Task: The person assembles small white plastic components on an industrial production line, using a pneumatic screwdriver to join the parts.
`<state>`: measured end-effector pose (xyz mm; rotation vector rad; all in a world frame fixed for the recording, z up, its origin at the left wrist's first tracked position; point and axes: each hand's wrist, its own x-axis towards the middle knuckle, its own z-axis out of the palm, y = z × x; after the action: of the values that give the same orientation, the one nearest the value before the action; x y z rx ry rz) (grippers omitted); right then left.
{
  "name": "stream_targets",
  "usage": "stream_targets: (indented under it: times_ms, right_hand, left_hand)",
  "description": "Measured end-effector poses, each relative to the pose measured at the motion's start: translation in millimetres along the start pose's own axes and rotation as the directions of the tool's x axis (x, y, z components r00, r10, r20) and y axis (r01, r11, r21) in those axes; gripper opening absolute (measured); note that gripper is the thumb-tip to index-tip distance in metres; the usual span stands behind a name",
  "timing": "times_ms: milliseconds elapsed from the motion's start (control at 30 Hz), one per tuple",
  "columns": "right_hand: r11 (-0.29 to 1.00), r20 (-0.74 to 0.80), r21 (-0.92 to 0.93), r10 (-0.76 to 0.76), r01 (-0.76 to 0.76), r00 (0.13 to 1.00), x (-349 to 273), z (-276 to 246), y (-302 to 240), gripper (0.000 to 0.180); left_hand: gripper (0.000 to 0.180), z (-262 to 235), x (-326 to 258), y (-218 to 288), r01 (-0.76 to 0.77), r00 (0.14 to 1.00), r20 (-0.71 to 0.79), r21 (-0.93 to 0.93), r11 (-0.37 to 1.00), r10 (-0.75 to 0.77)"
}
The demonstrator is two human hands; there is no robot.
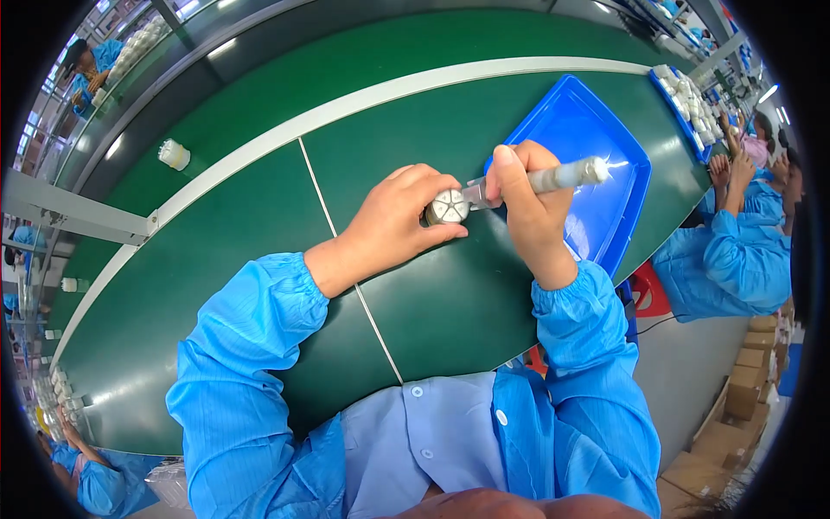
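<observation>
My left hand is closed round a small white cylindrical part, held upright over the green worktop. Its round top shows dark lines spreading from the centre like a star. My right hand grips a thick, pen-shaped tool with a greyish, partly see-through body. The tool lies slantwise in my fist, its clear, blocky front end reaching the side of the white part. Whether the two touch, I cannot tell.
A blue tray lies beyond my right hand. Along the far side, a white rail borders a green belt carrying a white cylindrical part. At the right, a second blue tray holds several white parts, near co-workers in blue sleeves.
</observation>
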<state>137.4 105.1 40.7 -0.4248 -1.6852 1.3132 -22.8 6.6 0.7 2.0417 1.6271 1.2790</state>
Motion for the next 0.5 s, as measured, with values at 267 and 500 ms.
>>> stream_targets:
  times_ms: [267, 500]
  right_hand:
    - [0.997, -0.004, -0.048, 0.057, -0.057, 0.998, -1.5, 3.7, 0.1, 0.034]
    - [0.99, -0.008, -0.076, 0.117, -0.118, 0.993, -3.0, 7.1, 2.5, 0.035]
  left_hand:
    - [0.049, 5.8, -1.4, -1.1, 0.009, 0.996, -0.084, 0.033, 0.999, -0.006]
    - [0.049, 4.2, -3.2, 7.3, 0.128, 0.991, -0.032, -0.006, 0.992, -0.128]
